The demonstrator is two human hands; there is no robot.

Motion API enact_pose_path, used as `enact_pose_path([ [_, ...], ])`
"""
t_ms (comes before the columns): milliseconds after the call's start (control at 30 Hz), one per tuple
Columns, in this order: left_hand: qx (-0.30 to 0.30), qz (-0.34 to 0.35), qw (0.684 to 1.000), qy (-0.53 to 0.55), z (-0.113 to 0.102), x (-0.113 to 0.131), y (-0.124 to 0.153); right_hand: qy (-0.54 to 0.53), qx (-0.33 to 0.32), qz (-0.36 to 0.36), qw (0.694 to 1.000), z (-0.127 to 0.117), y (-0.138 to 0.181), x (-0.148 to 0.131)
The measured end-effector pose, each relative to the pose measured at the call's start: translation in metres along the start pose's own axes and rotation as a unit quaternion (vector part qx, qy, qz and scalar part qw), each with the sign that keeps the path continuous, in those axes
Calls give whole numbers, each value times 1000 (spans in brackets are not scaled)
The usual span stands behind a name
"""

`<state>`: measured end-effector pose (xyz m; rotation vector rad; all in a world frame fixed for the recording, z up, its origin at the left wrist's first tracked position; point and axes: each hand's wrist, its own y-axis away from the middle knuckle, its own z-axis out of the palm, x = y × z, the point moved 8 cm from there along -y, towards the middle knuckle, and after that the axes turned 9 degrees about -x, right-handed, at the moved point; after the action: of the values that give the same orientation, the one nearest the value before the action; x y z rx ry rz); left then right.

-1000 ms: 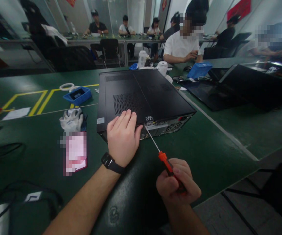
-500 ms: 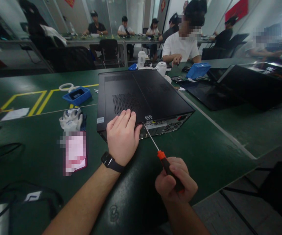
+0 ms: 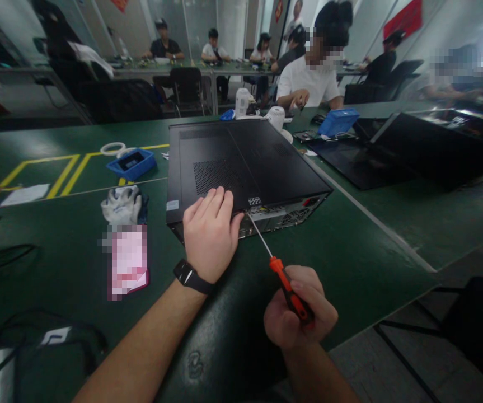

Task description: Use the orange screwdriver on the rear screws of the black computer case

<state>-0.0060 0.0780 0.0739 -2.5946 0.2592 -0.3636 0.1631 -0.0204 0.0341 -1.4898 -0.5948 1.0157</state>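
A black computer case lies on its side on the green table, its rear panel facing me. My left hand rests on the case's near edge, fingers stretched out over the top panel and thumb at the rear edge. In my right hand is a red-and-black screwdriver, its handle wrapped by my fingers. The metal shaft points up and left, with the tip at the rear edge beside my left thumb. Whatever the tip touches is too small to make out.
Left of the case are a blue tray, work gloves and a pink-edged, blurred item. Black cables lie at the lower left. Dark panels and a blue bin stand to the right. Across the table sits a co-worker.
The screwdriver handle has turned about its axis, showing more red, and my right-hand fingers have shifted on it. My left hand and the case stay in place.
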Motion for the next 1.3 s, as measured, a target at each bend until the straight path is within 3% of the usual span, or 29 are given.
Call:
enact_pose_path([
  [100, 0, 0, 1000, -4, 0, 0, 0, 8, -1, 8, 1000, 0, -1, 1],
  [300, 4, 6, 1000, -9, 1, 0, 0, 12, 23, -47, 999, -1, 4, -2],
  [467, 4, 5, 1000, -4, 1, 0, 0, 12, -2, 2, 1000, 2, -1, -1],
  [600, 2, 1, 1000, 9, 0, -1, 0, 54, -27, -15, 998, 1, 0, -4],
  [833, -1, 0, 1000, 6, 1, -1, 0, -4, -46, 8, 999, 1, 2, 0],
  [1133, -1, 0, 1000, 5, 1, -1, 0, 40, -13, -32, 999, 0, 2, -2],
  [1300, -4, -2, 1000, 3, 1, -1, 0, -8, -18, 10, 1000, 2, 0, 0],
])
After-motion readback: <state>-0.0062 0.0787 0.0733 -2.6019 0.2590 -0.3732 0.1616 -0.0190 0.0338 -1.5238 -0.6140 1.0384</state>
